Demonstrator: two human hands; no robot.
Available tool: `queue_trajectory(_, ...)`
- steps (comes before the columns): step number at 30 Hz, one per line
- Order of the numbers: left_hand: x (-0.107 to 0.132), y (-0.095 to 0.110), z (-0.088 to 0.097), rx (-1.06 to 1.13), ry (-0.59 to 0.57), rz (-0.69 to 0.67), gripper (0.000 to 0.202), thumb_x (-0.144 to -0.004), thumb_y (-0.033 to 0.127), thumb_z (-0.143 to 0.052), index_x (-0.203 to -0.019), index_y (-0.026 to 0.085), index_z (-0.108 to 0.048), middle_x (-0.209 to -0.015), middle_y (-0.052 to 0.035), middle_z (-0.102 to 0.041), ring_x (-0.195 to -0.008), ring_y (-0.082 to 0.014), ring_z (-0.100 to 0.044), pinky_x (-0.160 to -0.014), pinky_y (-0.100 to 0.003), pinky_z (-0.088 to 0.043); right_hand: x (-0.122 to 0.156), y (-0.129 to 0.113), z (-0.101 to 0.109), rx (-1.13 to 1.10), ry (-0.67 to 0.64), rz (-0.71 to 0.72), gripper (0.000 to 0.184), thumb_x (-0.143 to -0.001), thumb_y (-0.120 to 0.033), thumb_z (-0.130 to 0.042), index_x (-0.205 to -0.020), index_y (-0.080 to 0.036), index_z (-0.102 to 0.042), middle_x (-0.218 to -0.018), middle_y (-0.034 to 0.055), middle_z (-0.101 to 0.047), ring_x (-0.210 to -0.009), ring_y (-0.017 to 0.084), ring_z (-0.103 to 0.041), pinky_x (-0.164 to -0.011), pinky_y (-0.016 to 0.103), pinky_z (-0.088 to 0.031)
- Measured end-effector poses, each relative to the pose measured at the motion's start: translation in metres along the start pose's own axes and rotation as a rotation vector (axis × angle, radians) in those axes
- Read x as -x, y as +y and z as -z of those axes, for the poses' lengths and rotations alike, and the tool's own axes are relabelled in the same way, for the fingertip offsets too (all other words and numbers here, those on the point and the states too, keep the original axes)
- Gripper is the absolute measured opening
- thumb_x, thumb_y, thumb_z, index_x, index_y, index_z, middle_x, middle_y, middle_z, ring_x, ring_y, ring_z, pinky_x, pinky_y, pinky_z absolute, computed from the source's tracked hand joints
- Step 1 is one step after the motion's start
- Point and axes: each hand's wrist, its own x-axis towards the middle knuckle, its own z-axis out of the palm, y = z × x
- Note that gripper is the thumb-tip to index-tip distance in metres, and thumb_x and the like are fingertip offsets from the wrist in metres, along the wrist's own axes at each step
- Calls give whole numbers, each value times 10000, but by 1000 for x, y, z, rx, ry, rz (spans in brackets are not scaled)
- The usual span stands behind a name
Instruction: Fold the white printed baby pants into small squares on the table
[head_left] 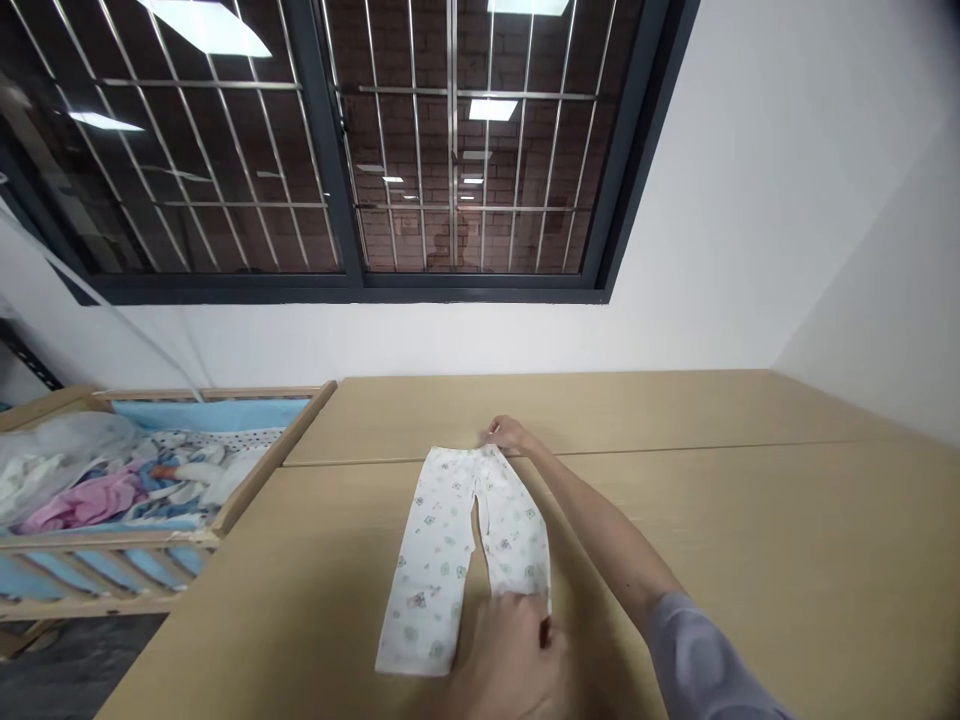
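Two bare hands are seen in the single head view, both at a pair of white baby trousers (442,560) printed with small green motifs. The trousers are laid flat on a light wooden table (757,560), near the middle of the view, with the waistband toward the far side and the cuffs toward the person. Both legs are spread out, a narrow gap is left between them, and no fold can be made out across the fabric, so only the flattening of the garment is shown as done; its cuffs and waistband remain apart. The far end of the waistband is touched by the right hand (508,434), reached across from a grey sleeve (697,660); its fingers are drawn together there, but whether the fabric is pinched cannot be told. The left hand (506,665), partly cut off by the lower edge of the view, is curled and closed over the cuff of one leg, which appears to be held. Beside the table stands a wooden crib (262,465) lined with blue padding, in which a pink garment (82,500) and other clothes are heaped. Above the table, a barred window (352,290) is set into a white wall (697,220).
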Motion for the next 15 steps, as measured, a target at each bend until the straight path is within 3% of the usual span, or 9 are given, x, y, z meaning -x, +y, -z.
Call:
queue_trajectory(2,20,-21,16,76,78,87,296,-922,248,-442,-742,216,-674,-759,-42,-722,-708,-194,-666,-623,-302,-387,-6,-17,-7,6,-60,-2,122,-637,-169,-768,-661,-139,-652,-498,6,-606,-532,145,-591,-522,204,-414)
queue_trajectory(5,50,-62,33,102,197,229,296,-951,235,-440,-721,221,-625,-762,-15,-715,-792,-184,-670,-670,-275,-383,-14,-43,-25,11,-107,-5,159,-689,-182,-754,-591,-138,-637,-461,14,-594,-513,143,-603,-517,197,-436)
queue_trajectory(8,69,-98,41,55,209,360,301,-981,235,-421,-759,224,-622,-824,-17,-733,-848,-191,-686,-685,-266,-385,-17,-64,-50,33,-116,1,225,-733,-188,-766,-569,-123,-626,-448,21,-581,-516,138,-602,-522,195,-449)
queue_trajectory(12,78,-119,45,-89,106,565,289,-982,223,-410,-833,228,-657,-928,-51,-754,-918,-248,-708,-686,-292,-400,-9,-80,-84,54,-110,59,236,-887,-321,-724,-846,-93,-677,-749,35,-683,-662,144,-646,-616,247,-534)
queue_trajectory(15,81,-121,47,-118,53,616,313,-986,229,-383,-890,233,-681,-980,-66,-757,-952,-273,-710,-698,-315,-424,3,-81,-101,38,-99,144,298,-969,-393,-630,-1091,-121,-649,-1026,45,-669,-847,189,-666,-732,340,-585)
